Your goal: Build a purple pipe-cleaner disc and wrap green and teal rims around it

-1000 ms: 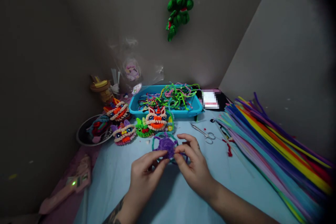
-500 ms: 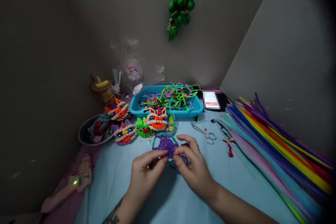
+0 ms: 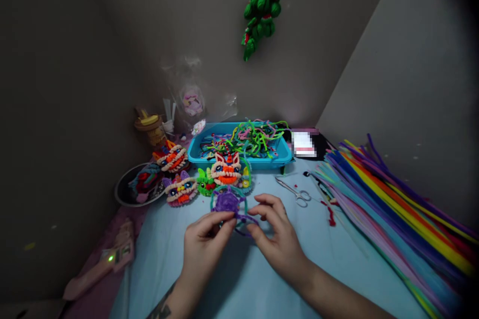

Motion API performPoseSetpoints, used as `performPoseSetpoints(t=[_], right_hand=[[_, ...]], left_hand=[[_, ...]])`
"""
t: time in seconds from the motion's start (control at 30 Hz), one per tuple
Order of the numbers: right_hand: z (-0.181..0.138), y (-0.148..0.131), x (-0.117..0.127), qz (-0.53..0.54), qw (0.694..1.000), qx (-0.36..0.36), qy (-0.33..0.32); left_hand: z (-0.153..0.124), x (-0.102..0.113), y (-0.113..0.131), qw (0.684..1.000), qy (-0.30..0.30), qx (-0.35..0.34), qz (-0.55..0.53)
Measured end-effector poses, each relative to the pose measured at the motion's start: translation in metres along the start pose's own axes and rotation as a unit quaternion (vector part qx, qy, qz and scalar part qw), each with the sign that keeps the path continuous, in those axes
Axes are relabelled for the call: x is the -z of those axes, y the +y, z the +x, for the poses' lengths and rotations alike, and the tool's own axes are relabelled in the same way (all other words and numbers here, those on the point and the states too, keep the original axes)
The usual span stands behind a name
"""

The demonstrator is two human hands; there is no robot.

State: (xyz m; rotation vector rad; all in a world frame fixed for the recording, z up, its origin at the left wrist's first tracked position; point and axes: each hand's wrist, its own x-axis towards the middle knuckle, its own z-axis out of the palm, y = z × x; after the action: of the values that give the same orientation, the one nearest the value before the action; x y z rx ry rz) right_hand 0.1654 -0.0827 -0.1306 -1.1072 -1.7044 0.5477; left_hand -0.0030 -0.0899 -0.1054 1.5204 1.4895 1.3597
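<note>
My left hand [image 3: 205, 241] pinches the lower edge of a purple pipe-cleaner piece [image 3: 226, 203] between thumb and fingertips. The piece has a round, fuzzy middle with a teal ring around part of it. From its right side a purple strand [image 3: 252, 219] loops out toward my right hand [image 3: 279, 232]. That hand is open beside the strand, thumb and fingers apart and slightly curled; its fingertips are close to the loop, and whether they touch it is unclear. Just beyond the piece sit an orange-and-cream pipe-cleaner lion head [image 3: 226, 173] and a green pipe-cleaner figure [image 3: 205, 183].
A blue tray [image 3: 194, 157] holds tangled pipe cleaners. Small scissors [image 3: 295, 192] lie right of centre, beside a large bundle of coloured pipe cleaners [image 3: 389, 199]. At left are more lion heads [image 3: 181, 189], a metal bowl [image 3: 121, 192] and a pink glue gun [image 3: 101, 269].
The purple piece has turned and shifted left in my left hand. My right fingers have come away from it and spread, with the purple strand now showing between the hands.
</note>
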Motion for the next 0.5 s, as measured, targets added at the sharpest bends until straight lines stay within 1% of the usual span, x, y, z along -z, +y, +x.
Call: performPoseSetpoints(t=[0.07,0.23,0.3,0.4,0.5], right_hand=[[0.001,0.001,-0.001,0.006,1.000,-0.020,-0.016],[0.005,0.003,-0.005,-0.004,0.993,-0.078,-0.093],[0.006,0.004,-0.006,-0.014,0.989,-0.094,-0.113],[0.008,0.008,-0.006,-0.024,0.987,-0.111,-0.113],[0.011,0.014,-0.004,0.002,0.984,-0.154,-0.091]], left_hand=[[0.000,0.001,-0.002,1.000,0.014,0.027,-0.009],[-0.001,0.001,-0.002,0.993,0.058,0.091,-0.049],[0.001,0.002,-0.001,0.988,0.080,0.115,-0.068],[0.005,0.004,-0.001,0.978,0.102,0.151,-0.100],[0.008,0.006,-0.005,0.970,0.097,0.174,-0.138]])
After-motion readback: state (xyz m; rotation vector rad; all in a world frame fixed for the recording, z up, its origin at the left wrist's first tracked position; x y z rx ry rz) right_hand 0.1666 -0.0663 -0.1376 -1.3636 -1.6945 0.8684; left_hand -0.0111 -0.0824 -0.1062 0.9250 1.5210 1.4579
